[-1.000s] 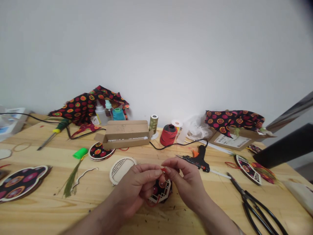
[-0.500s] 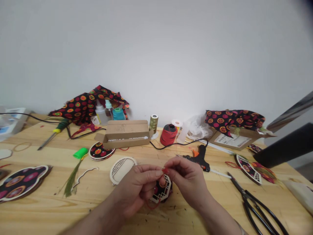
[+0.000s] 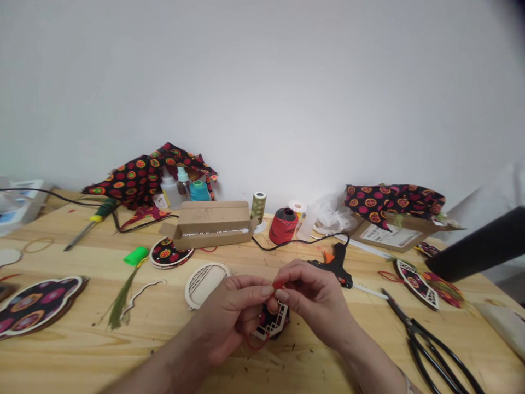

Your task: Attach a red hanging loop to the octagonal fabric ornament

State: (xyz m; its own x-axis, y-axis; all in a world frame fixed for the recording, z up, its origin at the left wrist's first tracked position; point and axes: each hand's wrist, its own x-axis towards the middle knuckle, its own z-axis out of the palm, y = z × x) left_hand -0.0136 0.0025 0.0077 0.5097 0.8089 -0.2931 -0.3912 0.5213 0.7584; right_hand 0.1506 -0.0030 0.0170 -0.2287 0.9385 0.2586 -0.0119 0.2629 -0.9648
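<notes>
Small lattice panel (image 3: 272, 323), wood fretwork over black print fabric, sits right btw both hands, just above/against the worktop (image 3: 82, 364), can't tell if it's touching. Red cord (image 3: 279, 284) comes off it: short end sticks up at the fingertips, slack loop (image 3: 256, 346) hangs below the panel. L hand (image 3: 227, 320) is around the panel, fingers (image 3: 262, 290) closed narrow and reaching toward the cord, looks like it's steadying the piece, grip partly hidden. R hand (image 3: 314, 298) has fingers (image 3: 285, 294) pinched tight on the cord end, hands touching or nearly so.

Step in hand looks like working the red cord at the panel's top edge. Next move calls for keeping that pinch firm and the panel steady, so the cord doesn't slip.

Just beside hands: round fretwork frame (image 3: 204, 284) on L, black hot glue gun (image 3: 336, 268) past R hand. Further out: black scissors (image 3: 430, 345) front R, green-and-tan tassel (image 3: 118, 302), round printed piece (image 3: 171, 252), big printed panel (image 3: 39, 305), red spool (image 3: 283, 226), cardboard box (image 3: 211, 226), plus print fabric scraps (image 3: 139, 178) and bottles (image 3: 170, 190) by the wall.
</notes>
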